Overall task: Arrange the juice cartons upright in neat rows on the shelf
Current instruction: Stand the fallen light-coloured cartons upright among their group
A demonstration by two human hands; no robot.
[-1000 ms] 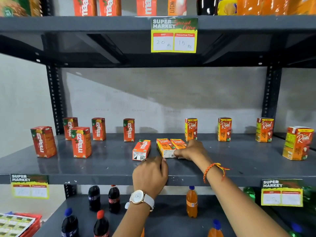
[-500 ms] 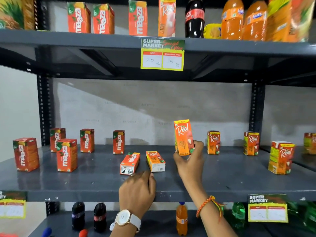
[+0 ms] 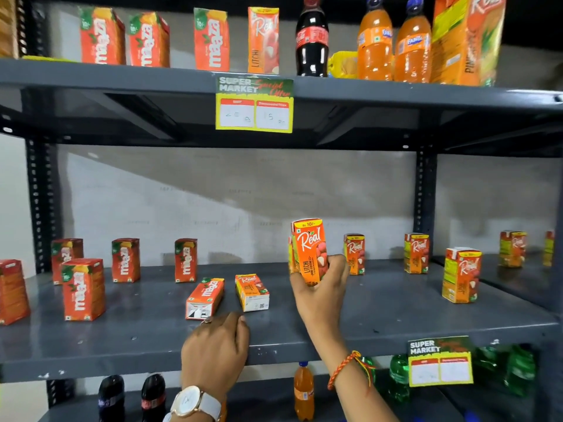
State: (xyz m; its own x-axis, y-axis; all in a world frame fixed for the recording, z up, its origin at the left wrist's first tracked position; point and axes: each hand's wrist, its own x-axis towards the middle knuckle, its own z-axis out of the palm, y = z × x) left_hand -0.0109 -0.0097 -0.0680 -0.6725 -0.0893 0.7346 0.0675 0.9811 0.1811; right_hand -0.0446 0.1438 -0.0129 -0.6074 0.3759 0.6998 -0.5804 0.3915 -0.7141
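Note:
My right hand [image 3: 320,287] grips an orange Real litchi carton [image 3: 309,248] upright, lifted above the grey middle shelf [image 3: 380,309]. My left hand [image 3: 216,348] rests on the shelf's front edge with fingers curled and nothing in it, just in front of a red Maaza carton [image 3: 205,296] lying flat. Beside that lies a second Real carton [image 3: 252,292], also on its side. Several Maaza cartons [image 3: 125,259] stand upright at the left. Several Real cartons [image 3: 416,252] stand upright along the back at the right.
The top shelf [image 3: 365,86] carries Maaza cartons, a cola bottle [image 3: 312,38] and orange soda bottles. A yellow price tag [image 3: 254,102] hangs from its edge, another tag [image 3: 440,360] from the middle shelf. Bottles stand on the bottom shelf.
My right hand picked one Real carton up off the shelf and turned it upright, lifting it higher. My left hand stayed at the shelf edge. The camera tilted upward.

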